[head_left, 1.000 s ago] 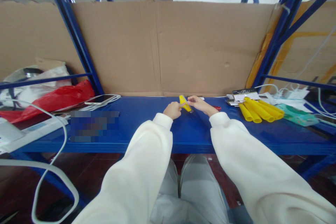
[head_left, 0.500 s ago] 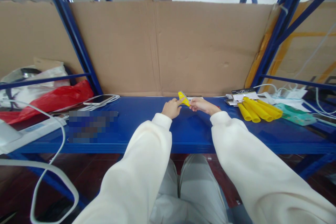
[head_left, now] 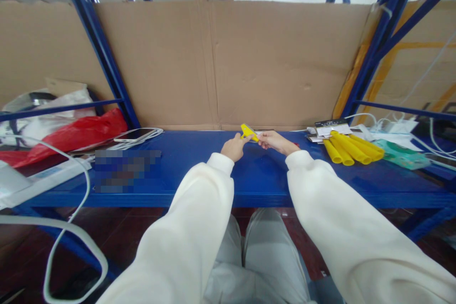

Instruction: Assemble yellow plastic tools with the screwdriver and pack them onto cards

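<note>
A small yellow piece with a grey edge, like a scraper head [head_left: 249, 131], is held up above the blue table [head_left: 199, 180]. My right hand [head_left: 273, 141] pinches its right end. My left hand [head_left: 233, 147] is at its lower left side, with the index finger stretched out against it and the other fingers curled. Whether the left fingers grip the piece is too small to tell. Behind the right hand, a flat light-and-dark item [head_left: 265, 132] lies at the table's back edge, partly hidden.
Several yellow tubes [head_left: 347, 148] lie at the right beside black-and-white cards [head_left: 333, 128] and a green packet [head_left: 401, 154]. On the left are a red bag [head_left: 78, 135], a phone [head_left: 131, 134] with cable, and a white power strip [head_left: 53, 178]. Cardboard [head_left: 270, 66] stands behind.
The yellow piece has turned slightly and shifted a little left. My left index finger has stretched out further along it. My right hand keeps its hold.
</note>
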`<state>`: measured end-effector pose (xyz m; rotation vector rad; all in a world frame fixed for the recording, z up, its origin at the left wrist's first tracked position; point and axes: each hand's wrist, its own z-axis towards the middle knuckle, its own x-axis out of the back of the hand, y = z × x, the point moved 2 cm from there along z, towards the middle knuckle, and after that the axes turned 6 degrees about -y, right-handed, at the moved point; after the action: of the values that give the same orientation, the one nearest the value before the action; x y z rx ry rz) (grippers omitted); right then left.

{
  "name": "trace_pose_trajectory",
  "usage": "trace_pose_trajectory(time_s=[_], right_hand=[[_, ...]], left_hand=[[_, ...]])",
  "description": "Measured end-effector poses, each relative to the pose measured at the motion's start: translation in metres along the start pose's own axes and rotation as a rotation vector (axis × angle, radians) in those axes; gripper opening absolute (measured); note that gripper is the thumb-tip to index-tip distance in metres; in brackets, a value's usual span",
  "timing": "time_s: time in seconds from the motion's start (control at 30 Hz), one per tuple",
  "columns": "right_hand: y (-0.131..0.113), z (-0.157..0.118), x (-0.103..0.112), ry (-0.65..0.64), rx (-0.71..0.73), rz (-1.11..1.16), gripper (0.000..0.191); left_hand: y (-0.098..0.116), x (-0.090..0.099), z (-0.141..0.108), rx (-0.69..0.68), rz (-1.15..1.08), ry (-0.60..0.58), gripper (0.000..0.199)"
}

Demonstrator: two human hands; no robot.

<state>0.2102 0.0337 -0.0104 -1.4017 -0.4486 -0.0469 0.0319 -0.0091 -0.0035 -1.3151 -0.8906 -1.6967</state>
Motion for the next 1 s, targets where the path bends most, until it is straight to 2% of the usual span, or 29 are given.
trace_pose_trajectory(time_s=[0.1, 0.17, 0.23, 0.33, 0.43, 0.57, 0.7, 1.0], right_hand=[[0.002, 0.005, 0.013, 0.167, 0.062, -0.088, 0.027], [0.006, 0.009, 0.025, 0.316, 0.067, -0.291, 0.024], [0.01, 0.012, 0.035, 0.376, 0.024, -0.534, 0.022], [0.015, 0.017, 0.044, 0.385, -0.082, -0.783, 0.028], [0.015, 0.021, 0.045, 0.369, -0.202, -0.936, 0.028], [0.012, 0.03, 0.038, 0.27, -0.26, -1.097, 0.028], [0.014, 0.043, 0.036, 0.171, -0.262, -1.166, 0.032], [0.017, 0.052, 0.031, 0.127, -0.222, -1.186, 0.029]], left_hand=[[-0.003, 0.002, 0.005, 0.031, -0.247, 0.138, 0.065], [-0.007, 0.005, 0.009, 0.08, -0.569, 0.233, 0.064], [-0.01, 0.005, 0.011, 0.156, -0.96, 0.263, 0.067], [-0.01, 0.004, 0.01, 0.263, -1.408, 0.181, 0.075], [-0.005, 0.003, 0.007, 0.301, -1.624, 0.022, 0.079], [0.003, 0.002, 0.004, 0.311, -1.652, -0.164, 0.079], [0.006, 0.0, 0.003, 0.292, -1.622, -0.222, 0.078], [0.008, -0.003, 0.004, 0.278, -1.622, -0.359, 0.08]])
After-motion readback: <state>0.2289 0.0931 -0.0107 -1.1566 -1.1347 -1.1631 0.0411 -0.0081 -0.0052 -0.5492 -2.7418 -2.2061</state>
